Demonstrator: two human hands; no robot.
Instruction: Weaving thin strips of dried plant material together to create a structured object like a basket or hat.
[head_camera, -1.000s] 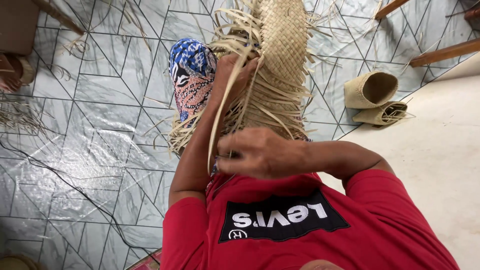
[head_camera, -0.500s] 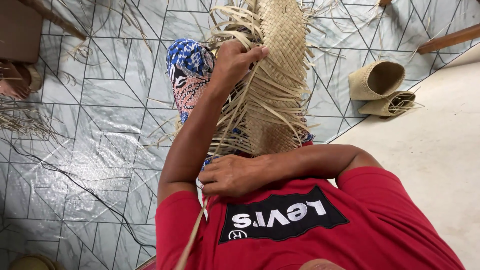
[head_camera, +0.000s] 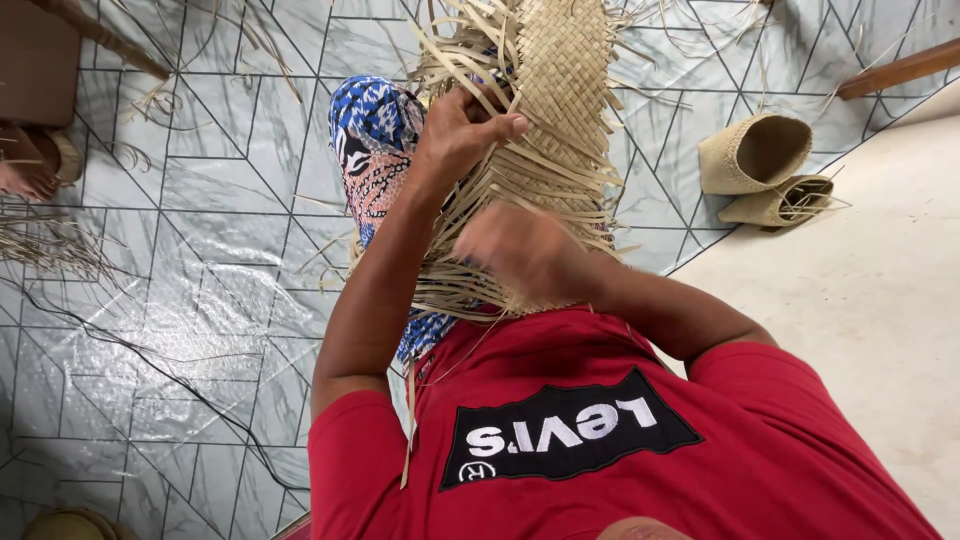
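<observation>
Up top, left hand (head_camera: 462, 135) grips woven mat's (head_camera: 565, 70) frayed edge.

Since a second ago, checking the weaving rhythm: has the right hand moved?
Yes. The right hand has risen from the red shirt onto the woven mat.

Single view, head-mounted. Camera looks steeply down over the wearer's red shirt (head_camera: 600, 440), which fills the lower frame and appears upside down to the lens. Close range: left hand (head_camera: 462, 130) and right hand (head_camera: 525, 250) sit mid-frame on the woven palm mat (head_camera: 570, 70). Grey patterned tile floor (head_camera: 200, 250) beyond, towards the top edge. No second view to compare
</observation>
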